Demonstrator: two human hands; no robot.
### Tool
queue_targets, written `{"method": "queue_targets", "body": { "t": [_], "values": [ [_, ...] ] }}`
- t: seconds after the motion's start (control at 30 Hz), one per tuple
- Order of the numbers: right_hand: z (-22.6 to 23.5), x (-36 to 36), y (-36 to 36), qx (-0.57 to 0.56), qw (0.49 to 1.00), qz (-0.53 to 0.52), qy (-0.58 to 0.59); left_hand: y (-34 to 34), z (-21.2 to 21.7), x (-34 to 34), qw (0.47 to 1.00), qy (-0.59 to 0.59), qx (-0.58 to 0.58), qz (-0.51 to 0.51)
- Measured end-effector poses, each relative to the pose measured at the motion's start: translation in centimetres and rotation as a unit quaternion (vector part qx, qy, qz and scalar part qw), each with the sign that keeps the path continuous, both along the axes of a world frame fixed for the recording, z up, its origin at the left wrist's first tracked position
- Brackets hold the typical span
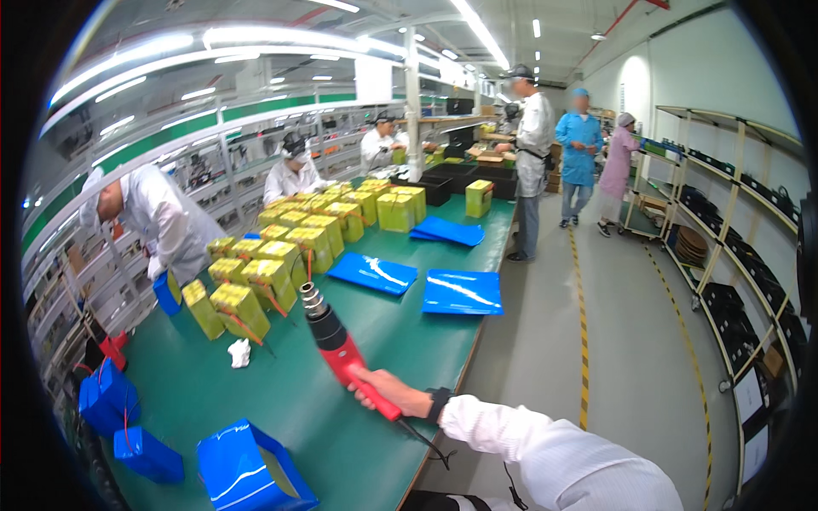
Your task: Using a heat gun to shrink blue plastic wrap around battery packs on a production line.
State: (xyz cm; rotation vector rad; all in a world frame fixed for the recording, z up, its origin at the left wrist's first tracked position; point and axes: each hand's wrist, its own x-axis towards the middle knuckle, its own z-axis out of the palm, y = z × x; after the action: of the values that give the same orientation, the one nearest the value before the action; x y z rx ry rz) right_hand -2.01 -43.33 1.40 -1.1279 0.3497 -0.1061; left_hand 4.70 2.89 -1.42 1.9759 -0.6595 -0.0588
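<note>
My right hand (385, 392) is wrapped around the handle of a red and black heat gun (338, 345), its metal nozzle tilted up and to the left over the table. The cord hangs down below the handle. In front of the hand, near the table's front, lies a block in a loose blue sleeve (234, 464), with yellow-green showing at its open end. To the left stand blue-wrapped blocks (149, 456) with thin red wires. Beyond the nozzle are several yellow-green battery packs (243, 308) with red leads. My left hand is out of view.
Flat blue sleeves (463, 292) lie on the green table (366, 464). A white crumpled piece (239, 353) sits near the packs. Another red heat gun (111, 347) rests at the left edge. Co-workers (175, 213) stand around the table. Shelving (741, 196) lines the right wall.
</note>
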Motion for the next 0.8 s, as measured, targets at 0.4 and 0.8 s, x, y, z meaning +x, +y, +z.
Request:
{"method": "queue_targets", "body": {
  "t": [0.4, 0.8],
  "values": [
    [5.6, -16.0, -4.1, -0.165, 0.928, -0.316, -0.106, -1.2, 1.4, 0.0, 0.998, 0.004, 0.054, -0.011],
    [9.4, -15.7, -0.6, -0.612, 0.749, -0.232, -0.1, -0.1, 1.7, 0.5, 0.993, 0.078, 0.084, 0.005]
  ]
}}
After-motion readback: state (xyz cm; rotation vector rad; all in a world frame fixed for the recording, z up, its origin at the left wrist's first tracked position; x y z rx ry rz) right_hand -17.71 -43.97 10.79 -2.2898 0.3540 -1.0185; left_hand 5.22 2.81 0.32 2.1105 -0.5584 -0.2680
